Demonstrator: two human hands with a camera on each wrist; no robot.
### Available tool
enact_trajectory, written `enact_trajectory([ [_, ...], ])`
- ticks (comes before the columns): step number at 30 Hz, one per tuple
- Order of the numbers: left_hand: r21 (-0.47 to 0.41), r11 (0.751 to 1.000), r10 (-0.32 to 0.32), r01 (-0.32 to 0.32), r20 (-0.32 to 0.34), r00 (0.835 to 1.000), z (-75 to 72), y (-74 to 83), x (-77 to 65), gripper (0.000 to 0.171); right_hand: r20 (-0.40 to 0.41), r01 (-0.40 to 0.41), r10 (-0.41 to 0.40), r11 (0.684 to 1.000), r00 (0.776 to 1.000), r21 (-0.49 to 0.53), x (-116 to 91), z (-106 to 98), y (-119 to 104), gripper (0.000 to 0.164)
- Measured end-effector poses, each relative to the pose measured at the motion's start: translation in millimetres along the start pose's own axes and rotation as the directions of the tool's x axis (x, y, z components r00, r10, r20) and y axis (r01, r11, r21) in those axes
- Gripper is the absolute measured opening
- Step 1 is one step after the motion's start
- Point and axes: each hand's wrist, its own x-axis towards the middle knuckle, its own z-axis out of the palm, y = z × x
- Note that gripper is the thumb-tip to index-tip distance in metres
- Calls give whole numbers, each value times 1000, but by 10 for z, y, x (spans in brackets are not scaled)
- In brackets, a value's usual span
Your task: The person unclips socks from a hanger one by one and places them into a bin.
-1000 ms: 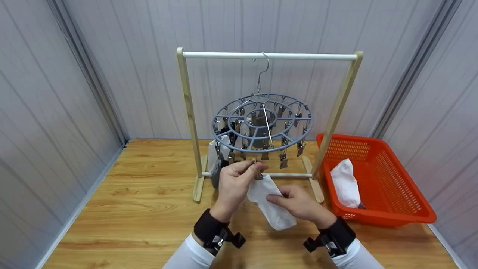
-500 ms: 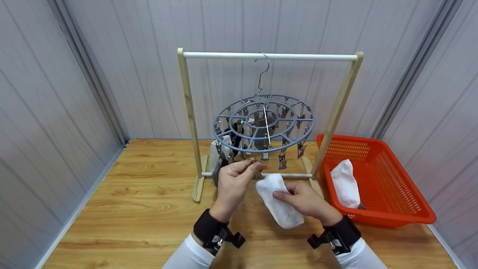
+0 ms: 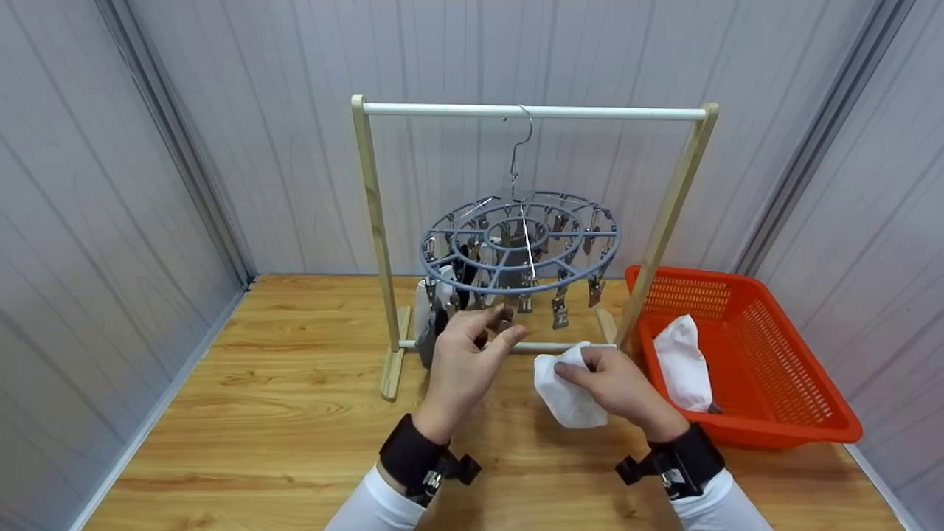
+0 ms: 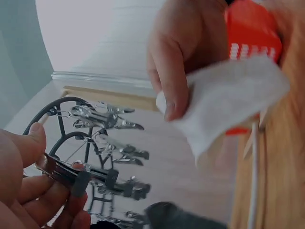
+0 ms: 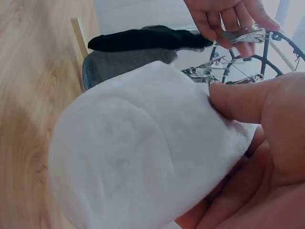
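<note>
A white sock (image 3: 566,391) is pinched near its upper edge between the thumb and fingers of my right hand (image 3: 619,387). The sock fills much of the right wrist view, its rounded end facing the camera. My left hand (image 3: 472,361) is just below the front rim of the round grey clip hanger (image 3: 516,291). One metal clip (image 4: 64,174) lies against its loosely curled fingers, the thumb standing off from it. The clip holds no cloth, and the sock is apart from it, to the right.
The hanger hangs by a hook from the white bar (image 3: 612,112) of a wooden stand. Dark, grey and white socks (image 3: 430,324) hang at its left side. On the right is a red basket (image 3: 782,431) holding another white sock (image 3: 682,365).
My right hand has drawn the sock rightward, away from the clip. My left thumb has parted from the fingers at the clip, and the hanger has swayed slightly.
</note>
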Motion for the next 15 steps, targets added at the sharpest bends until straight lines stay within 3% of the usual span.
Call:
enact_trajectory([
  [3,180,975,142,-132,-47,989,-33,34,0,47,-40,-14,14,1000,999,8,2,-60,-7,29],
  [6,277,936,246,-216,-77,966,-73,70,7,43,-83,-34,35,999,996,14,-5,-131,-24,27],
  [10,312,907,334,-282,-126,934,-137,104,31,32,-125,-63,69,997,990,54,-22,-247,-28,28],
  [15,310,895,392,-322,-199,898,-220,105,77,23,-170,-88,103,992,980,92,-53,-403,-19,36],
])
